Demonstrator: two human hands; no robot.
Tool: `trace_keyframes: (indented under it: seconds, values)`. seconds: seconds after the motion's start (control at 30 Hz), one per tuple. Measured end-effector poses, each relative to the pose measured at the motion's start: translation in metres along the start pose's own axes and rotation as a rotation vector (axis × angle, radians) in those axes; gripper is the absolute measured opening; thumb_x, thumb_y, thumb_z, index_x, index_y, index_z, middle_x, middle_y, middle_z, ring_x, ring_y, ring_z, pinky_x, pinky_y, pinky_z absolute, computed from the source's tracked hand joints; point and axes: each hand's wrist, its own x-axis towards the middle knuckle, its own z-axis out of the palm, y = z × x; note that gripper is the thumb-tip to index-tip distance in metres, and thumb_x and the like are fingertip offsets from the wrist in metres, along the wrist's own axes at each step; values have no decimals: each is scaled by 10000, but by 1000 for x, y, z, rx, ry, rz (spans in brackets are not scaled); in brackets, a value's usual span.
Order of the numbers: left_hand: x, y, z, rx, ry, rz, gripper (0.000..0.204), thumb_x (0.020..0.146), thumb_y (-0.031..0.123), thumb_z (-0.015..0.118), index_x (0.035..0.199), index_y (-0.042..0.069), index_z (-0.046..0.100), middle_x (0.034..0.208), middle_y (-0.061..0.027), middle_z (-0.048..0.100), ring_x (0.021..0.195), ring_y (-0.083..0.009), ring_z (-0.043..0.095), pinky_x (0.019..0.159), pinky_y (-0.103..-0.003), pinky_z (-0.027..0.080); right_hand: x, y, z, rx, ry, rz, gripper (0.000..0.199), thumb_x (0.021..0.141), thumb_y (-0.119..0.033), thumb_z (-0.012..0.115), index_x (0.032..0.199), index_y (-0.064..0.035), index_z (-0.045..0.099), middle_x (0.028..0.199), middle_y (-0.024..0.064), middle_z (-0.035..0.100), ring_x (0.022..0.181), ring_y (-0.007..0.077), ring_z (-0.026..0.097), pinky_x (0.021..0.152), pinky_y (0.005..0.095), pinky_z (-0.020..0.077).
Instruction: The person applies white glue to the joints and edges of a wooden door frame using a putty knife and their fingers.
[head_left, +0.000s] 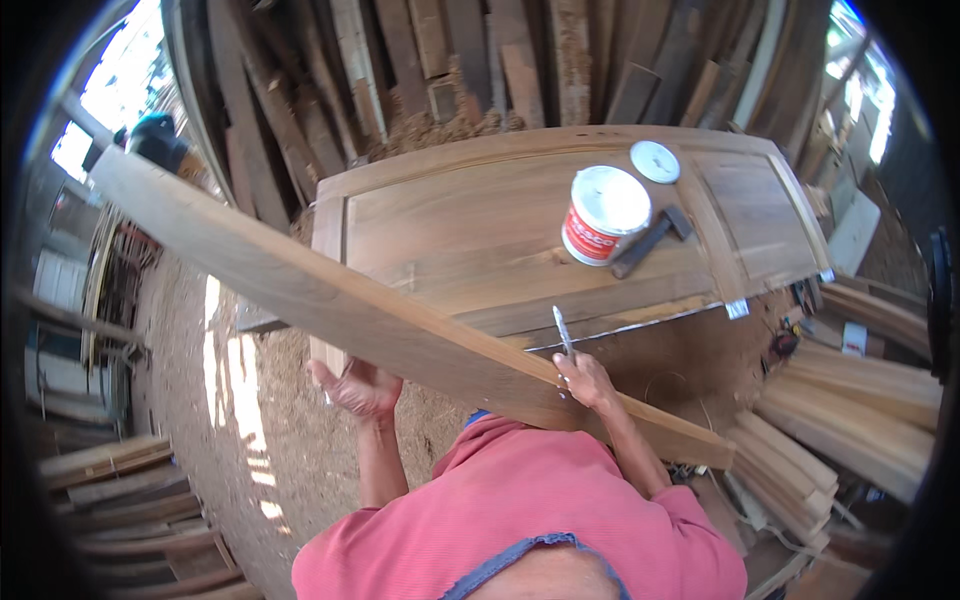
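Observation:
A long wooden plank [300,275] slants across in front of me, its left end raised. My left hand [360,388] supports its lower side, thumb stretched out and the other fingers partly hidden behind the wood. In my right hand [588,382], fingers closed, is a thin pointed stick [563,328] with whitish smears. That hand lies against the plank's upper edge, near small white spots. Beyond the plank lies a panelled wooden door [450,215]. On it stand an open white bucket [612,200] with a red label, its round white lid [655,162] and a hammer [645,245].
Upright boards [500,60] lean along the back, with sawdust at their feet. Stacked planks [850,420] lie at the right, and more timber [150,520] at the lower left. The dirt floor [250,400] has sunlit streaks. A dark green object [155,140] sits behind the plank's raised end.

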Motion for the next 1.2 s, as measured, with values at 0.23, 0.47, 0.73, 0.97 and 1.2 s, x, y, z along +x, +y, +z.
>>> trace_keyframes:
  seconds: [0.23,0.47,0.73,0.97,1.2]
  values:
    - [21,-93,-48,207,416,176,750,926,559,626,1468,72,448,1406,-114,557,1304,-323,526,1096,-494,438,26,49,-84,-130,-200,-157,605,820,-497,740,966,73,602,855,229,670,845,371,658,794,454,495]
    - [17,-228,-56,108,590,210,659,986,571,464,1452,104,460,1382,-128,561,1281,-339,538,1075,-529,454,55,65,-215,-286,-311,-108,576,756,-420,826,981,72,629,914,272,678,906,403,669,811,469,498]
    - [24,-323,-45,30,682,218,734,953,663,443,1465,138,470,1436,-124,527,1314,-352,502,1087,-571,424,82,100,-290,-355,-211,-109,539,752,-387,815,990,62,634,966,283,684,944,446,662,807,499,489]
    - [53,-325,-54,12,769,101,813,947,756,309,1455,147,489,1464,-135,503,1333,-360,483,1091,-595,408,117,71,-295,-370,-164,-222,463,758,-369,810,898,28,619,935,248,671,936,438,642,817,505,485]
    - [82,-340,-41,33,938,71,811,974,753,264,1497,160,442,1517,-114,456,1397,-351,424,1144,-581,362,148,70,-297,-478,-157,-219,465,766,-355,822,965,15,624,974,234,670,986,421,634,854,506,482]
